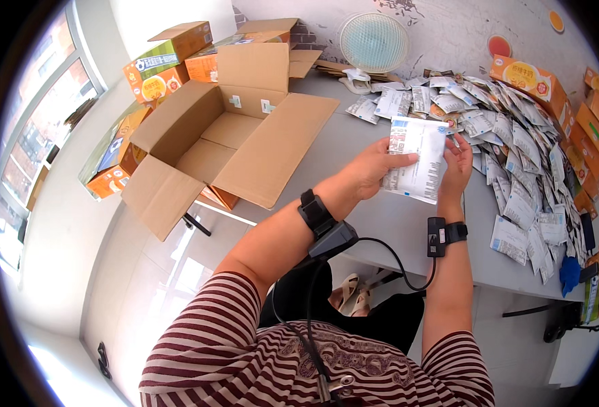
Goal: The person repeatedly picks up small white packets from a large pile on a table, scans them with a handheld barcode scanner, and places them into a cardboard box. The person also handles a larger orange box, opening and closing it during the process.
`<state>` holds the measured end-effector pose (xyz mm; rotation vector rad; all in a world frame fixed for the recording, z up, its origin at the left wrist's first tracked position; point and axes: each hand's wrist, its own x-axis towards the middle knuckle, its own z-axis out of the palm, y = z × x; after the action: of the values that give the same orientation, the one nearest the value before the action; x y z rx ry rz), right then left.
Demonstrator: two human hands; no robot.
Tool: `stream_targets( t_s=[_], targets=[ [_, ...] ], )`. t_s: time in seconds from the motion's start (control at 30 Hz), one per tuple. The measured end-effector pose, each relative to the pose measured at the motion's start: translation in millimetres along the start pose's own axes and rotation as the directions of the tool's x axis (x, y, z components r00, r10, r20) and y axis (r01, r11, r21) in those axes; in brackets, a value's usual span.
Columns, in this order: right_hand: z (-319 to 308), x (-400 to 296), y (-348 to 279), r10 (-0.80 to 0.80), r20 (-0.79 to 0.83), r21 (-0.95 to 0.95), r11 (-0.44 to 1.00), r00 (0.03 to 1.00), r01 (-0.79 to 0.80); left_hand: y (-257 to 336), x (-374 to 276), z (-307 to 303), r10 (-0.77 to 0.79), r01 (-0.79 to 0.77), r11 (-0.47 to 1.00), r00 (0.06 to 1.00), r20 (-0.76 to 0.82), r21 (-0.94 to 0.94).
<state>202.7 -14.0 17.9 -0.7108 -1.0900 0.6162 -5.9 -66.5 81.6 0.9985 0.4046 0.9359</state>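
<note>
My left hand (373, 170) grips a white foil packet (415, 157) with printed text, its thumb lying across the front. The packet is tilted up towards me over the grey table. Close against the packet's right edge is my right hand (456, 165), its fingers bent; part of it is hidden, so I cannot tell whether it holds the packet. Beyond and to the right of it spreads a large heap of similar packets (521, 147). To the left of my hands stands a cardboard carton (228, 132) with its flaps spread and its inner floor showing.
Orange printed boxes (159, 84) are stacked behind the carton, and more orange boxes (533, 79) line the heap's far side. A round fan (374, 43) stands at the back wall. A blue object (569, 274) lies at the table's right corner. A cable (398, 264) links my wrist devices.
</note>
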Motion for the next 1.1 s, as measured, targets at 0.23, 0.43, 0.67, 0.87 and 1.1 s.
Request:
stream_targets(
  t_s=[0.23, 0.43, 0.67, 0.87, 1.1],
  targets=[
    [-15, 4, 18, 0.085, -0.054, -0.021, 0.996, 0.995, -0.087, 100, -59, 43, 0.275, -0.271, 0.95, 0.962, 0.001, 0.157],
    [1, -4, -3, 0.146, -0.122, -0.075, 0.985, 0.982, -0.156, 204, -110, -42, 0.292, -0.122, 0.786, 0.937, -0.191, 0.607],
    [1, -2, 3, 0.163, -0.085, -0.087, 0.982, 0.983, -0.17, 217, -153, -199, 0.039, 0.457, 0.66, 0.772, -0.635, 0.597],
    [-5, -1, 9, 0.173, -0.088, -0.102, 0.978, 0.981, -0.182, 185, -165, -237, -0.189, 0.715, 0.522, 0.629, -0.754, 0.465],
    [-7, -3, 6, 0.168, -0.074, -0.142, 0.974, 0.983, -0.177, 164, -169, -258, -0.358, 0.779, 0.448, 0.606, -0.71, 0.439]
  ],
)
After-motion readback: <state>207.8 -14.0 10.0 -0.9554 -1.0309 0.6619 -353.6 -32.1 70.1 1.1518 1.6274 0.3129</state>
